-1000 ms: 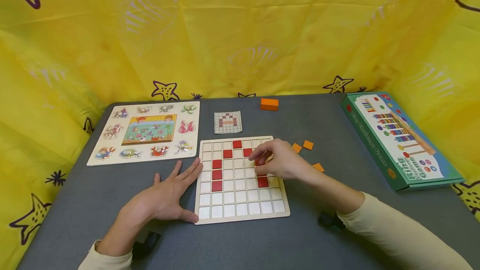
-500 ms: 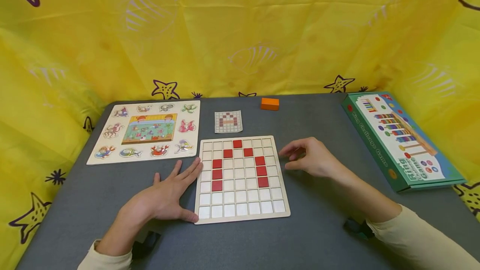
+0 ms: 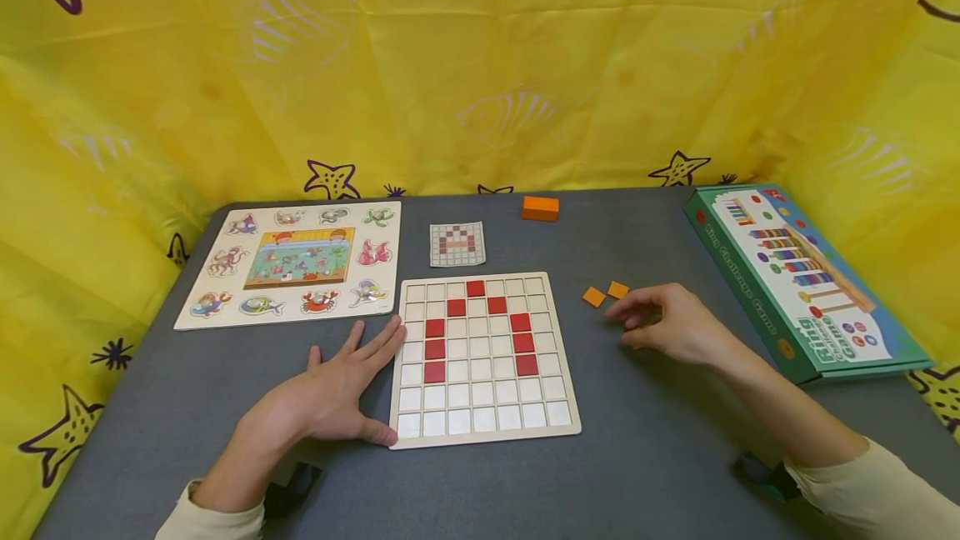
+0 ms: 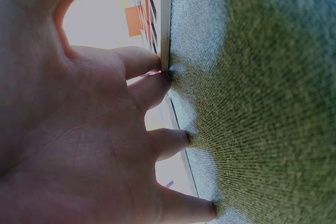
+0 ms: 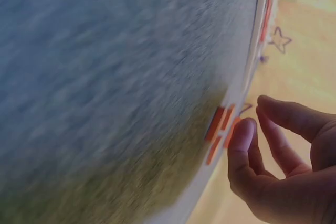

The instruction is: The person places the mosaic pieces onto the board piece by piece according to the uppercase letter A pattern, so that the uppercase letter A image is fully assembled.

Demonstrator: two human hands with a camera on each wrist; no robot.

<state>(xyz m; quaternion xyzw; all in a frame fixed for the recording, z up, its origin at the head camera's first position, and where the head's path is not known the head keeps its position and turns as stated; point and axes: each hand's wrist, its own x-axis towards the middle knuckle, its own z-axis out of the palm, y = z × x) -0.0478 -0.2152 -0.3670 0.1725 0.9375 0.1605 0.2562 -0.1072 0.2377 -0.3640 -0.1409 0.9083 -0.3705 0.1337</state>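
Note:
A pale wooden grid board point(image 3: 480, 437) lies on the table with several red square tiles point(image 3: 435, 349) in an arch pattern. My left hand point(image 3: 330, 394) rests on the table with fingers spread, index fingertip and thumb touching the board's left edge. In the left wrist view, its fingertips point(image 4: 176, 139) press the grey cloth. To the right of the board my right hand point(image 3: 678, 327) hovers with relaxed, parted fingers, holding nothing. Loose orange square tiles point(image 3: 594, 297) lie beside its fingertips, one mostly hidden under the hand. The right wrist view shows orange tiles point(image 5: 214, 124) past the fingers.
A small pattern card point(image 3: 457, 243) lies behind the board, with an orange block point(image 3: 540, 208) farther back. At left is a sea-animal puzzle board point(image 3: 300, 259). A green game box point(image 3: 806, 282) stands at right. A yellow curtain point(image 3: 480, 65) hangs behind the table.
My right hand has moved right, off the grid board, to the loose orange tiles. Red tiles it had covered on the board's right side now show. The left hand has stayed still.

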